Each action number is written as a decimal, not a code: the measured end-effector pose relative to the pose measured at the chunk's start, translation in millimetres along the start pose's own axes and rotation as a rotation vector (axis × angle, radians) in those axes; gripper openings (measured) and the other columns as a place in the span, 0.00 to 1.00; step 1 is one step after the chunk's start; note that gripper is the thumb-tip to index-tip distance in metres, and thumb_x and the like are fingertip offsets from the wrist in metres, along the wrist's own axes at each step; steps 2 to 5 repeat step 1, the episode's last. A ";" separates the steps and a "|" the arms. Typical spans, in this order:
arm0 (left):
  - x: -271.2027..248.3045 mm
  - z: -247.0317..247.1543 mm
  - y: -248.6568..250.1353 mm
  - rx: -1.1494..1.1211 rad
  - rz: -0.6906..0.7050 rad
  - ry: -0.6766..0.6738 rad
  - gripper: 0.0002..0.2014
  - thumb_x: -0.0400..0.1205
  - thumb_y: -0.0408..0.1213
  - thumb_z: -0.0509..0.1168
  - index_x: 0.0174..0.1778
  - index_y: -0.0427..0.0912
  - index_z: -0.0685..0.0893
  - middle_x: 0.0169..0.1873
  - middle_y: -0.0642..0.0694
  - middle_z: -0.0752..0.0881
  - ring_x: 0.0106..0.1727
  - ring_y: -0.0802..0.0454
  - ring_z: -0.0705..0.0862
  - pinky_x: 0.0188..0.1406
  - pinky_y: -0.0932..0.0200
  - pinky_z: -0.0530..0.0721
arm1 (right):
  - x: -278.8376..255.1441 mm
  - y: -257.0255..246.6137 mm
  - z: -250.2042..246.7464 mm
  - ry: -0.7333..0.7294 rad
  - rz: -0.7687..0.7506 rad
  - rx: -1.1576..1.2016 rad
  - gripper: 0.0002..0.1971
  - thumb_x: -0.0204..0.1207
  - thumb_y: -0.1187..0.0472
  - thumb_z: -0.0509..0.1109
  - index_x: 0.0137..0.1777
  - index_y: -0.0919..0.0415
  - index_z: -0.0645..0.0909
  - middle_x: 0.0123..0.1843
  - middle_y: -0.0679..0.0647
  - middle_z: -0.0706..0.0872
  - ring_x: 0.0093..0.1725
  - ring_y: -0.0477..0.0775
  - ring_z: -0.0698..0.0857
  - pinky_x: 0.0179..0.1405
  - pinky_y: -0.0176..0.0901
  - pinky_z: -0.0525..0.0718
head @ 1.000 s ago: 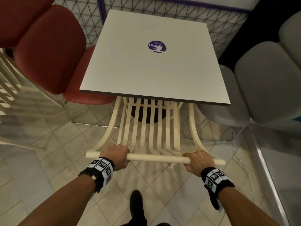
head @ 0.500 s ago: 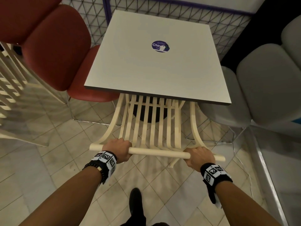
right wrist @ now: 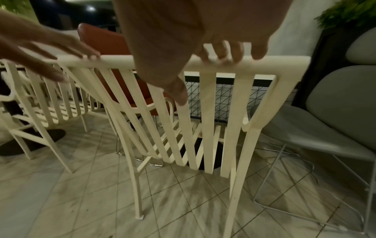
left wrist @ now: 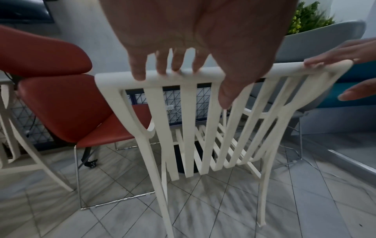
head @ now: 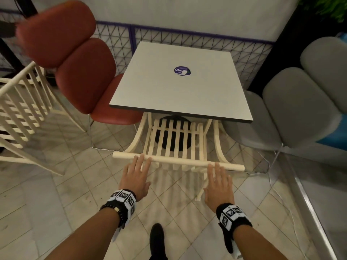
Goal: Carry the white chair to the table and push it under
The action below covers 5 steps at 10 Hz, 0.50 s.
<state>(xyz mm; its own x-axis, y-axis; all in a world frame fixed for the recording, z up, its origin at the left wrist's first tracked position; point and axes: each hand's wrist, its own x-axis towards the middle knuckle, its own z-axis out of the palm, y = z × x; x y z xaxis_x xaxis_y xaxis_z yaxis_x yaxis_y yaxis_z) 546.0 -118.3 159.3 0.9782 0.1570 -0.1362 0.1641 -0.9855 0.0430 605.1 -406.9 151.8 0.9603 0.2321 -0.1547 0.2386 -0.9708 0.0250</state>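
The white slatted chair (head: 176, 143) stands on the floor with its seat tucked under the near edge of the square grey table (head: 178, 91); only its back and top rail stick out. My left hand (head: 138, 170) is flat, fingers straight, fingertips (left wrist: 140, 75) touching the left part of the top rail (left wrist: 158, 78). My right hand (head: 217, 182) is also flat, its fingertips (right wrist: 258, 55) resting on the right part of the rail (right wrist: 284, 62). Neither hand grips the chair.
A red padded chair (head: 75, 72) stands left of the table and a grey padded chair (head: 293, 109) right of it. Another white slatted chair (head: 20, 109) is at far left. A wire-mesh fence (head: 120, 47) runs behind. My shoe (head: 156, 239) is on the tiled floor.
Both hands have let go of the top rail and opened flat, fingertips only on it. The chair's seat sits further under the table, and the head view has pulled back.
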 end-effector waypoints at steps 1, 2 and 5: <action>-54.0 4.6 6.1 -0.005 -0.013 -0.388 0.25 0.82 0.54 0.60 0.74 0.50 0.70 0.73 0.46 0.76 0.73 0.44 0.74 0.73 0.44 0.71 | -57.9 7.9 10.5 -0.218 0.017 0.128 0.27 0.79 0.55 0.66 0.76 0.58 0.65 0.77 0.61 0.68 0.76 0.63 0.67 0.76 0.57 0.70; -54.0 4.6 6.1 -0.005 -0.013 -0.388 0.25 0.82 0.54 0.60 0.74 0.50 0.70 0.73 0.46 0.76 0.73 0.44 0.74 0.73 0.44 0.71 | -57.9 7.9 10.5 -0.218 0.017 0.128 0.27 0.79 0.55 0.66 0.76 0.58 0.65 0.77 0.61 0.68 0.76 0.63 0.67 0.76 0.57 0.70; -54.0 4.6 6.1 -0.005 -0.013 -0.388 0.25 0.82 0.54 0.60 0.74 0.50 0.70 0.73 0.46 0.76 0.73 0.44 0.74 0.73 0.44 0.71 | -57.9 7.9 10.5 -0.218 0.017 0.128 0.27 0.79 0.55 0.66 0.76 0.58 0.65 0.77 0.61 0.68 0.76 0.63 0.67 0.76 0.57 0.70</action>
